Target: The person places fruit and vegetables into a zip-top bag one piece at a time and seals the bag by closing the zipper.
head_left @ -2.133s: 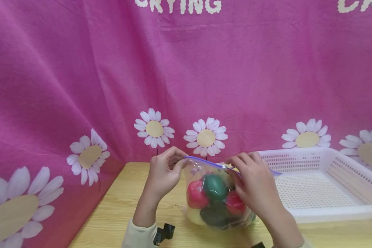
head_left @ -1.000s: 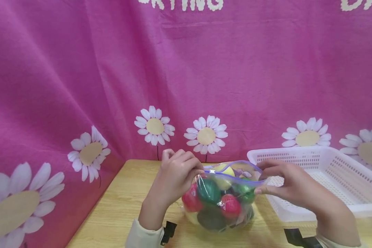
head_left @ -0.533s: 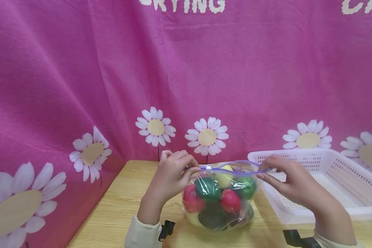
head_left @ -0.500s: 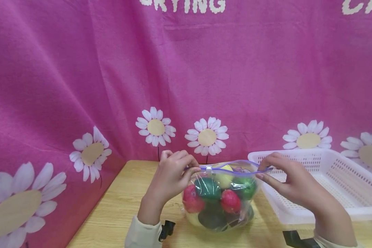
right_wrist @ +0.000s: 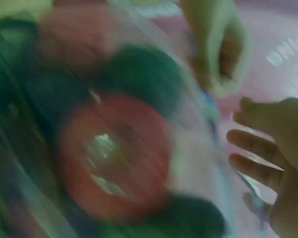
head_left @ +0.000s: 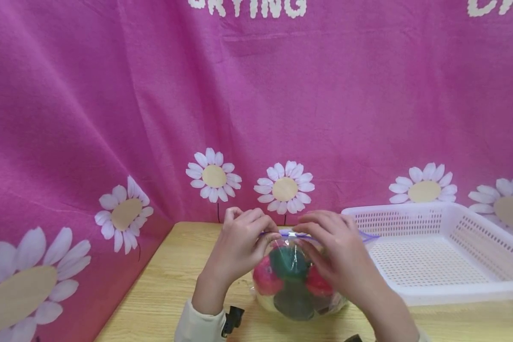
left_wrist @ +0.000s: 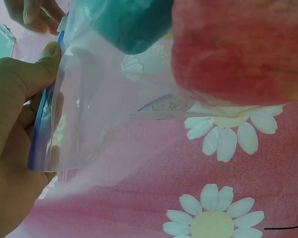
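Observation:
A clear zip bag [head_left: 261, 300] full of fruit-like items stands on the table. Through its film show a red round one [head_left: 266, 276], a dark green one [head_left: 288, 261] and a blackish one [head_left: 294, 300]. My left hand [head_left: 238, 242] pinches the left end of the purple zip strip [left_wrist: 45, 114], thumb on the near side. Beside it on the strip sits a small white slider [head_left: 291, 234]. My right hand [head_left: 342, 251] is over the bag's right half, fingertips close to the slider; the right wrist view, though blurred, shows its thumb and fingers spread.
A white plastic basket [head_left: 461, 289] with a perforated floor stands right of the bag, behind my right forearm. The wooden table [head_left: 166, 280] ends at a pink curtain [head_left: 325, 104] printed with daisies, along the back and left.
My right hand has let go of the strip's right end and moved left toward the slider. The bag's mouth, earlier gaping, now looks flatter. My left hand stays at the left end.

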`<state>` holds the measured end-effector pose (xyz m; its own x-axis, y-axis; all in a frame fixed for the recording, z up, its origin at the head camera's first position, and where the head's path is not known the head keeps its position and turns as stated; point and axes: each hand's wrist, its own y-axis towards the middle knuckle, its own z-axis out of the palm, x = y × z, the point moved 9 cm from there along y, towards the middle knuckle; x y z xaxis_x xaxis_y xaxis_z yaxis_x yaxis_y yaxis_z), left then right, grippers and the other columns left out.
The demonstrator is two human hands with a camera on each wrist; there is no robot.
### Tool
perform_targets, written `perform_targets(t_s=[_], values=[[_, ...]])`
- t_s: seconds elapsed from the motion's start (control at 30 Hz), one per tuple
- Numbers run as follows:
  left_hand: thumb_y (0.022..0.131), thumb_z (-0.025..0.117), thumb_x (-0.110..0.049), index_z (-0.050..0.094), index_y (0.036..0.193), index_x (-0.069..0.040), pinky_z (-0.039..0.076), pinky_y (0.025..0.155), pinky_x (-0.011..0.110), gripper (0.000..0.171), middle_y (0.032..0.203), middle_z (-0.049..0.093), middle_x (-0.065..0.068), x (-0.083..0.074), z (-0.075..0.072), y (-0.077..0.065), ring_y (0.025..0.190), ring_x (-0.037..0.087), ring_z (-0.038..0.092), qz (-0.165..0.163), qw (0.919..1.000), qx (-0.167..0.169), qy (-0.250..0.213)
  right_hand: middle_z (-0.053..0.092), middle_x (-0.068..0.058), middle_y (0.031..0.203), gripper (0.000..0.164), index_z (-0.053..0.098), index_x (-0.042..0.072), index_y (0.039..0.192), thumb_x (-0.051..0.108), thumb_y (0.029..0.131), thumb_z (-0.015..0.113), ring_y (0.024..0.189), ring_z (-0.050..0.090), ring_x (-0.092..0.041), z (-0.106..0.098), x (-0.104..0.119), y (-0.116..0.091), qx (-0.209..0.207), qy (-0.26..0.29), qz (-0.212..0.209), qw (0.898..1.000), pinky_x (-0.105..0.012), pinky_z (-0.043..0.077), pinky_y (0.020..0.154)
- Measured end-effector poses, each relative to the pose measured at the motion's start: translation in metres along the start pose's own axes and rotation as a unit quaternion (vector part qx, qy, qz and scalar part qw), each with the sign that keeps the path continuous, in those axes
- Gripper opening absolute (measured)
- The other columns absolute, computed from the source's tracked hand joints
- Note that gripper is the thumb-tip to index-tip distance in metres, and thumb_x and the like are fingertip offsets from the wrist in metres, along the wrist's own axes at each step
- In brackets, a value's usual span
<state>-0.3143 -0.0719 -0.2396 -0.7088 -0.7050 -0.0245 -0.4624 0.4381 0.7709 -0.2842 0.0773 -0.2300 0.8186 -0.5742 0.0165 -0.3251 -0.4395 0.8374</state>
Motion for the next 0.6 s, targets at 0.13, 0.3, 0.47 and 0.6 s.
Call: perform_targets(t_s=[0.13, 0.3, 0.47, 0.6], values=[[0.084, 0.083, -0.019, 0.072, 0.089, -0.018, 0.038, 0.088, 0.042, 0.012, 0.082, 0.063, -0.009, -0.005, -0.003, 0.0, 0.076, 0.007, 0.058, 0.014, 0.9999, -0.005, -0.003, 0.073, 0.0, 0.095, 0.024, 0.076, 0.01, 0.103, 0.007, 0.079, 0.08, 0.094, 0.066, -0.022, 0.016, 0.01, -0.001, -0.036, -0.058, -0.009, 0.998, -0.047, 0.042, 0.083], [0.085, 0.083, -0.019, 0.072, 0.088, -0.018, 0.037, 0.088, 0.041, 0.012, 0.082, 0.062, -0.009, -0.007, -0.006, 0.001, 0.075, 0.007, 0.057, 0.021, 0.9997, -0.014, -0.008, 0.071, -0.002, 0.086, 0.017, 0.074, 0.008, 0.094, 0.002, 0.078, 0.079, 0.087, 0.064, -0.025, 0.019, 0.009, -0.001, -0.059, -0.091, 0.01, 0.994, -0.048, 0.041, 0.081], [0.085, 0.082, -0.016, 0.071, 0.088, -0.017, 0.037, 0.088, 0.041, 0.012, 0.083, 0.062, -0.009, -0.003, -0.004, 0.0, 0.077, 0.007, 0.057, 0.018, 0.9996, -0.008, -0.021, 0.072, 0.0, 0.088, 0.014, 0.073, 0.013, 0.089, 0.005, 0.079, 0.079, 0.091, 0.061, -0.027, 0.019, 0.0, -0.002, -0.048, -0.11, 0.036, 0.992, -0.053, 0.038, 0.083], [0.085, 0.083, -0.015, 0.07, 0.088, -0.016, 0.037, 0.088, 0.042, 0.013, 0.083, 0.062, -0.009, 0.009, 0.0, -0.003, 0.077, 0.006, 0.056, -0.004, 0.9993, 0.003, -0.038, 0.072, 0.001, 0.09, 0.014, 0.073, 0.014, 0.09, 0.007, 0.08, 0.079, 0.096, 0.061, -0.027, 0.016, -0.014, -0.007, -0.023, -0.119, 0.061, 0.991, -0.056, 0.037, 0.086]])
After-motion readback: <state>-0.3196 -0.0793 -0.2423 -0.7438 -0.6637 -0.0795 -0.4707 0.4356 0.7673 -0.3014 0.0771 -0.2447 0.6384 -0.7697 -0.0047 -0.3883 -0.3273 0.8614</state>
